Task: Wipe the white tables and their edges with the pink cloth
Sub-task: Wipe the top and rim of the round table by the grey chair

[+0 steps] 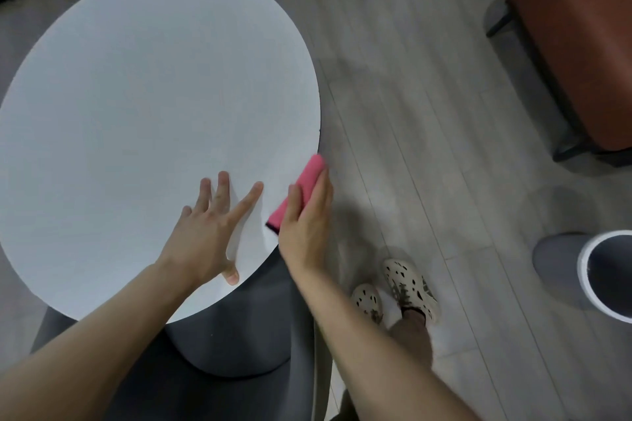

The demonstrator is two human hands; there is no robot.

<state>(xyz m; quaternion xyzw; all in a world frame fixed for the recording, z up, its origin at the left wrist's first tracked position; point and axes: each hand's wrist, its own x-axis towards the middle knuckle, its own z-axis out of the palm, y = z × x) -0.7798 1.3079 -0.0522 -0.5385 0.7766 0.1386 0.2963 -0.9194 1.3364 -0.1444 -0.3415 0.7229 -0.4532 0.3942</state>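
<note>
Fingers (322, 190) of the right hand (306, 220) wrap the pink cloth (305, 183), likely soft and light, mid-fold on the white table (136, 96) at its right edge; the left hand (205, 231) lies spread flat.

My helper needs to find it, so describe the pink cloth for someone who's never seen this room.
Find the big round white table. At its right edge, the right hand holds a folded cloth against the rim. It is the only bright pink thing there, with dark trim at its near end.
</note>
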